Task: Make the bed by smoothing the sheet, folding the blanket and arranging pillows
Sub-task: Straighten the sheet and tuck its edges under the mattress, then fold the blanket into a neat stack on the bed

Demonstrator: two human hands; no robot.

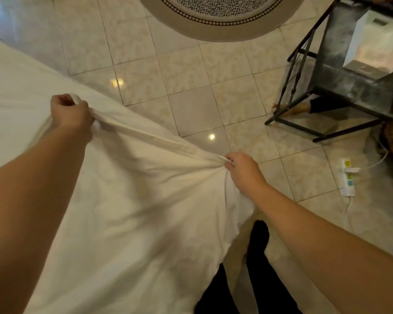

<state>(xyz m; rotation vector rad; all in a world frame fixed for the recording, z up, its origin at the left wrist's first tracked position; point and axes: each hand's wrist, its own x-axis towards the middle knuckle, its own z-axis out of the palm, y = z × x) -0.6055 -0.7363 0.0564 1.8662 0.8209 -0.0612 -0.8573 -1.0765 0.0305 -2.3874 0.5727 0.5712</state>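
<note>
Sheet (pixel 123 200): white, fills the left and lower centre of the frame, lifted over the floor, its hem pulled into a taut band between the two hands. Creases fan out from each grip.

Left hand (pixel 69 111): left of centre, fist closed round a bunched fold of the sheet's hem, knuckles up, arm reaching in from the lower left.

Right hand (pixel 241 169): right of centre, fingers curled and pinching the gathered corner of the sheet, arm entering from the lower right.

Floor (pixel 191 75): pale glossy tiles laid on the diagonal, two lamp reflections showing.

Rug (pixel 213 23): round, beige border with a dark patterned middle, top centre, partly cut off.

Table (pixel 340 87): dark metal frame with a clear top, upper right; a white box (pixel 372 48) stands on it. A bare foot (pixel 297 108) shows under the table.

Power strip (pixel 347 177): white, on the floor at right, a white cable plugged in.

Legs (pixel 254 268): in black, bottom centre, just beside the hanging sheet.
</note>
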